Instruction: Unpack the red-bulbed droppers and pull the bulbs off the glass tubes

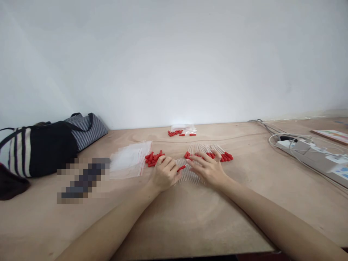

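Observation:
Close together in the middle of the table are my two hands. My left hand (166, 173) is closed, pinching a small red drop-shaped cap (181, 168) that points to the right. Just beside that cap are the bent fingertips of my right hand (208, 169); whatever they pinch is too small to make out. Beneath and between the hands lies a row of thin pale sticks (187, 176). Behind my right hand, more sticks with red caps on their ends (227, 156) fan out, partly covered by the fingers. A pile of loose red caps (152, 159) touches the left side of the work area.
Clear zip bags (127, 159) lie left of the pile. Further back are more red caps (175, 133) and a clear bag (185, 128). A black bag (54, 145) and a blurred dark object (85, 179) are at left. At right sits a power strip (307, 154) with cables.

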`<state>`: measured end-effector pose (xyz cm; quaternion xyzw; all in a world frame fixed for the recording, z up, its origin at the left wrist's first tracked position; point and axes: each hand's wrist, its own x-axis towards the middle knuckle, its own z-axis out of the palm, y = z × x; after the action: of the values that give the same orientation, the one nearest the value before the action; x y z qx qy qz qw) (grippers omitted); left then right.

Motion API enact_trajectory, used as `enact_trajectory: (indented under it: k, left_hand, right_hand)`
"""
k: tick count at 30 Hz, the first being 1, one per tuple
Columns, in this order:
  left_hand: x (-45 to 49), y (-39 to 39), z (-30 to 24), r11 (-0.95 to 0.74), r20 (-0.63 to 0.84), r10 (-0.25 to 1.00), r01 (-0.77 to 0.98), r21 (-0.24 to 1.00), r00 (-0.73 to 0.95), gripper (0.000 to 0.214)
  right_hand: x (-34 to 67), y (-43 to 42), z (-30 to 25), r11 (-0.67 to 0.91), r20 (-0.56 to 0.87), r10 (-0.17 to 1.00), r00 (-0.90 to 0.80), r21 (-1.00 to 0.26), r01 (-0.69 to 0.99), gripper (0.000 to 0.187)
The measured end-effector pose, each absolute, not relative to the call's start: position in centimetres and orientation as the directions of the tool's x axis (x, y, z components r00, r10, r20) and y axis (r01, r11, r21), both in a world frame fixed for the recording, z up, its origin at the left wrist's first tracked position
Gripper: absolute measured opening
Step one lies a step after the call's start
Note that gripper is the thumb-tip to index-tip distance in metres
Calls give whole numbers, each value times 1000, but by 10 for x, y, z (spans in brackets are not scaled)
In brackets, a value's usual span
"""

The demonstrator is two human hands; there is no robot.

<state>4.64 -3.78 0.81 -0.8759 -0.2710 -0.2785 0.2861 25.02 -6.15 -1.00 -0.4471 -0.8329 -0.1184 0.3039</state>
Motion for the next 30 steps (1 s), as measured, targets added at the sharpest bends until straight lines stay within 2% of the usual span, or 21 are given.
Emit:
enact_trajectory:
  k: [4,8,11,17,21,24,27,30]
  left_hand:
    - [48,-38,8,-687,671,247,615,-387,699,19]
    - [50,-34,1,-736,723,238,606,-301,649,16]
    - [51,-29,-5,-776,727,242,578,-253,643,14]
    - [55,-32,-11,-785,752,243,580,-218,612,18]
    - [50,-33,-11,-771,750,255,597,-223,610,19]
    - [33,-26,-6,-715,784,314,677,-175,535,19]
    - [13,-15,2,-636,822,430,771,-18,374,18]
    - [3,-7,10,-606,723,620,772,193,306,22]
  right_hand:
    - [241,-58,-18,539,568,676,-470,55,841,32]
    - [238,-55,-24,512,724,487,-488,215,831,26]
    - [239,-55,-25,512,773,397,-496,262,818,21]
    - [237,-57,-20,543,776,348,-526,291,788,24]
    - [244,-58,-17,578,760,385,-524,244,779,23]
    - [264,-55,-14,565,784,442,-436,135,814,23]
    - [283,-49,-11,450,791,582,-189,-120,885,18]
    - [286,-44,-10,455,673,723,-157,-292,841,24]
